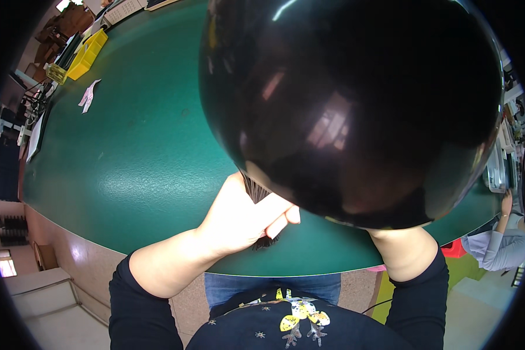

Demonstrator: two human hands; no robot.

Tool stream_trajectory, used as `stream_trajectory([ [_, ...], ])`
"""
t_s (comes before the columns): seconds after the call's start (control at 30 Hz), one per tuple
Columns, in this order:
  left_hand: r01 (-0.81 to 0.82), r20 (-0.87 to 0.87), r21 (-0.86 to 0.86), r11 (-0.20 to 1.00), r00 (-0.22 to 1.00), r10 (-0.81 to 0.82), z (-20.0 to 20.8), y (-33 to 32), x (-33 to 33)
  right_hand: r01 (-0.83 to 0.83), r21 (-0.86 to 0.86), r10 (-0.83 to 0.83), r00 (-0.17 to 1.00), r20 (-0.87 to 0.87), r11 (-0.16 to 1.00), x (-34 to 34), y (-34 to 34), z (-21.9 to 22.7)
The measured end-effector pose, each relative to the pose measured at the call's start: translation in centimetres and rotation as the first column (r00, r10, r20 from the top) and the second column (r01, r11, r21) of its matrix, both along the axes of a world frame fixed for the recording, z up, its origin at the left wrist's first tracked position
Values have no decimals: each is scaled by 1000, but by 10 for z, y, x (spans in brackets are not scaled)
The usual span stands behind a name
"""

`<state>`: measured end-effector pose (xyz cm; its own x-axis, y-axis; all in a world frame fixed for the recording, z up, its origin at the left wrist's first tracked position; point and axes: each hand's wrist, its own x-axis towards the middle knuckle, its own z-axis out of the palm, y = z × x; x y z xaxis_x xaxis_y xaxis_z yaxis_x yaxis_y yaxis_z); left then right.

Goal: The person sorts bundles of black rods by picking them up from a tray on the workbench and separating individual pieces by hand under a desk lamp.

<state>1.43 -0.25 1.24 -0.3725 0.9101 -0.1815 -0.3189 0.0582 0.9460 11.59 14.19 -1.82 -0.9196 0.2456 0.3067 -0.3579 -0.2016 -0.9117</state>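
A very large, glossy black rounded thing [361,116], smooth like a balloon or a dome, fills the upper right of the view close to me. At its lower left edge my left hand [242,213] is closed round a bundle of dark strands [254,188]. The strands fan out above the fist towards the black thing, and frayed dark ends [266,242] show beneath the fingers. Whether strands and black thing are joined, I cannot tell. My right forearm [405,254] reaches up under the black thing, which hides my right hand.
A green tabletop [140,134] spreads before me. Far left on it are a yellow bin [87,53] and a pinkish-white strip [89,96]. Cables and a white sheet [35,138] line the left edge. At the right, another person's arm [506,210] reaches towards a clear tray [496,172].
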Motion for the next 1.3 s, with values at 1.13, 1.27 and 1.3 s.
stream_trajectory([
  [1.13, 170, 286, 6, 985, 944, -164, -2, 1, -2, 0, -87, -8, 996, -91, 996, 6, 2, -22],
  [1.27, 136, 334, 24, 990, 933, -136, -4, -1, -4, -12, -67, 8, 998, -56, 998, 6, 3, -15],
  [1.3, 139, 333, 28, 990, 933, -140, -5, 0, -4, -35, -22, 32, 995, -96, 999, 6, 3, -13],
])
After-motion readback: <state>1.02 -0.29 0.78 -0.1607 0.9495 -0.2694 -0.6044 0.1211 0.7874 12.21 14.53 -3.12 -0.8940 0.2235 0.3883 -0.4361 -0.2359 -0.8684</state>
